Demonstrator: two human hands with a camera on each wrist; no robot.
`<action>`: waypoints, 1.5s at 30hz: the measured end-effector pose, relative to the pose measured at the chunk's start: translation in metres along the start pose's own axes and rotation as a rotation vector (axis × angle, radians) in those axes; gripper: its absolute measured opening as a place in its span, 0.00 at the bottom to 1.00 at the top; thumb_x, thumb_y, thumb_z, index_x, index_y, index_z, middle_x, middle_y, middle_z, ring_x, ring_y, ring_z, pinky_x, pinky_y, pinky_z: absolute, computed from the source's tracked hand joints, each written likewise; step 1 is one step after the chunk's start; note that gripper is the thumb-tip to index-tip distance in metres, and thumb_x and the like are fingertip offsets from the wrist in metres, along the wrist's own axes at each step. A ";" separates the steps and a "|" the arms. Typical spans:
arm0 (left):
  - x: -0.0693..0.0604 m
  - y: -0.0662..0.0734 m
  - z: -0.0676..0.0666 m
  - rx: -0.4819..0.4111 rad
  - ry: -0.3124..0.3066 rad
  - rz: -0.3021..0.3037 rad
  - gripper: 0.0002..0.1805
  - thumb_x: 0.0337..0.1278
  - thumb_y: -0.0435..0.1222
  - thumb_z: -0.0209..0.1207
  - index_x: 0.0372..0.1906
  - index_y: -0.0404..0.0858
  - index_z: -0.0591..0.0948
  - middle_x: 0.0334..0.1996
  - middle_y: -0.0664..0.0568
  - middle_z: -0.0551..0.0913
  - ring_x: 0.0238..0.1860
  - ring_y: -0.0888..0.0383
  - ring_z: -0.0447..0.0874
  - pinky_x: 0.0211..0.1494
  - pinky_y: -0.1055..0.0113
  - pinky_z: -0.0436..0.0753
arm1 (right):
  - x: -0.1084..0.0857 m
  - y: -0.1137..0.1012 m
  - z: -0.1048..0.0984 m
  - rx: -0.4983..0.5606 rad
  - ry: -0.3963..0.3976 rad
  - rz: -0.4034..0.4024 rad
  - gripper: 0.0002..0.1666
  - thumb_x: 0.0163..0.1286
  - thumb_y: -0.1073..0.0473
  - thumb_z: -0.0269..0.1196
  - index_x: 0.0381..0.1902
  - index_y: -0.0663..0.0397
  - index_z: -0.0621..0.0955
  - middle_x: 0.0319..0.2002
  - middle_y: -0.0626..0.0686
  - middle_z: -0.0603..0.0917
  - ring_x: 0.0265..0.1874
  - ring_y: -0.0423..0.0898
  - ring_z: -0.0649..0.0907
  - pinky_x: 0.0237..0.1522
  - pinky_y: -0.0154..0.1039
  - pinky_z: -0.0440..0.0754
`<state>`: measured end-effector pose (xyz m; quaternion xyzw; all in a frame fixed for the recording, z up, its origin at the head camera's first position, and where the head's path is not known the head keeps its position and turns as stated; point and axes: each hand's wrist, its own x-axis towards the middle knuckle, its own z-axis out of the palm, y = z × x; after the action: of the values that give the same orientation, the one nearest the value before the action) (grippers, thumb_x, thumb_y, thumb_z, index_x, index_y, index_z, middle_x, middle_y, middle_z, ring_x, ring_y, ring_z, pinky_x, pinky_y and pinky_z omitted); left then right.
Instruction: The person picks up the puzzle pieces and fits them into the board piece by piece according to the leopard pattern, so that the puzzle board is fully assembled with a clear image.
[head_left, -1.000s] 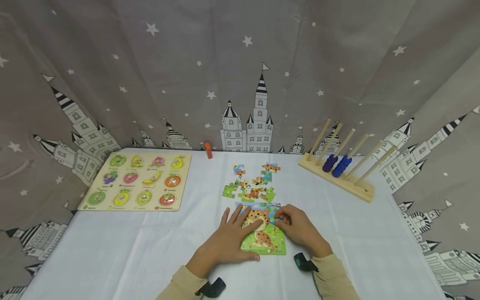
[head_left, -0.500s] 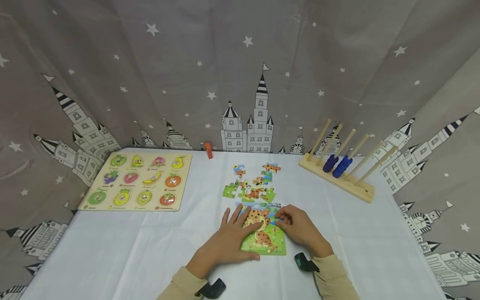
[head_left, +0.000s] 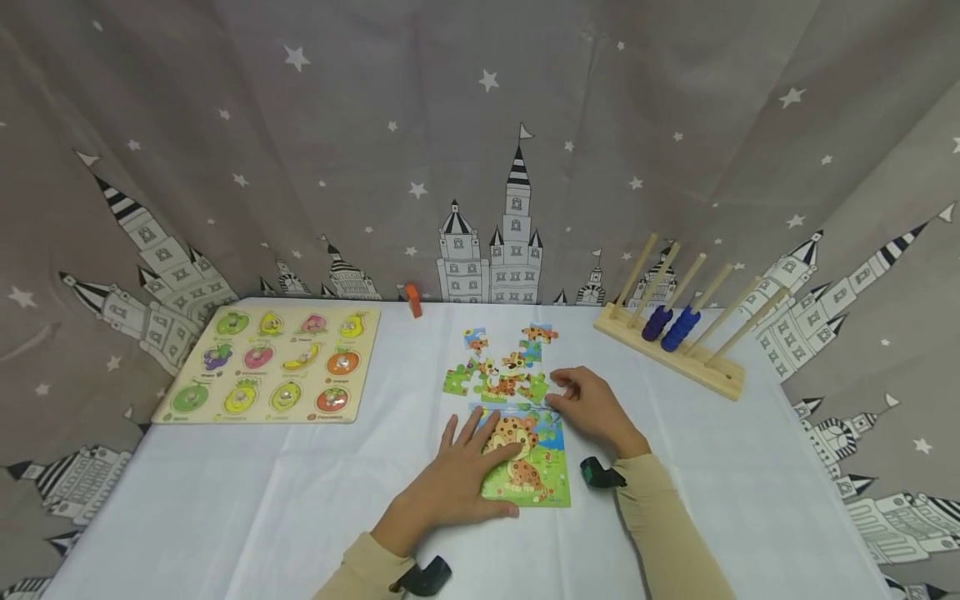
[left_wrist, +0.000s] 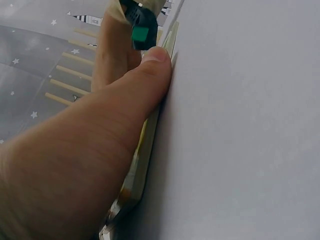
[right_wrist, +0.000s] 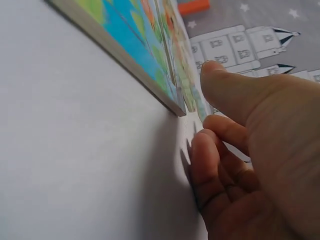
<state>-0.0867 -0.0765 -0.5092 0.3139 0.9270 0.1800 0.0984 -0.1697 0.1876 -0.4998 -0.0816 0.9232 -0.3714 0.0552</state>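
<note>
In the head view my left hand lies with fingers spread over the leopard picture board, pressing its left part. Its thumb rests along the board's near edge in the left wrist view. My right hand is just beyond the board's upper right corner, beside a green puzzle piece. In the right wrist view the thumb and bent fingers of this hand stand apart with nothing visible between them, near the board's corner. Several loose pieces lie above the board.
A wooden fruit board lies at the left. At the back right stands a wooden peg rack with purple and blue beads. A small orange object is at the table's back edge, before a grey curtain printed with castles.
My right hand has moved from the board's right side up and away to beside the loose pieces. My left hand stays on the board. The head view has shifted slightly.
</note>
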 end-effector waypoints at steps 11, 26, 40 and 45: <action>-0.002 0.002 -0.001 0.003 0.006 0.007 0.47 0.52 0.75 0.55 0.76 0.61 0.68 0.84 0.43 0.47 0.84 0.37 0.37 0.80 0.30 0.43 | 0.026 -0.011 0.008 -0.159 -0.016 -0.001 0.35 0.59 0.44 0.77 0.59 0.55 0.84 0.40 0.52 0.83 0.30 0.43 0.75 0.35 0.38 0.75; -0.002 0.001 -0.005 -0.008 0.015 -0.008 0.46 0.52 0.73 0.58 0.75 0.60 0.69 0.83 0.43 0.49 0.84 0.37 0.38 0.80 0.30 0.43 | 0.024 -0.015 0.010 0.068 0.019 0.089 0.17 0.70 0.54 0.68 0.54 0.50 0.80 0.45 0.54 0.88 0.43 0.48 0.88 0.50 0.50 0.85; -0.001 -0.002 -0.004 -0.007 0.036 0.012 0.46 0.52 0.73 0.58 0.75 0.59 0.70 0.83 0.42 0.49 0.83 0.36 0.39 0.79 0.29 0.43 | -0.011 -0.006 -0.002 0.147 0.027 0.073 0.15 0.73 0.56 0.66 0.55 0.47 0.87 0.48 0.52 0.89 0.47 0.48 0.88 0.55 0.51 0.85; -0.001 -0.001 0.001 -0.014 0.019 0.006 0.47 0.52 0.75 0.56 0.76 0.61 0.68 0.84 0.43 0.47 0.84 0.38 0.37 0.80 0.30 0.42 | -0.032 0.000 -0.002 0.155 -0.110 0.033 0.14 0.73 0.56 0.65 0.55 0.44 0.87 0.48 0.50 0.89 0.46 0.42 0.87 0.51 0.42 0.86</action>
<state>-0.0860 -0.0771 -0.5106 0.3144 0.9257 0.1897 0.0912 -0.1390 0.1951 -0.4969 -0.0820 0.8884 -0.4358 0.1184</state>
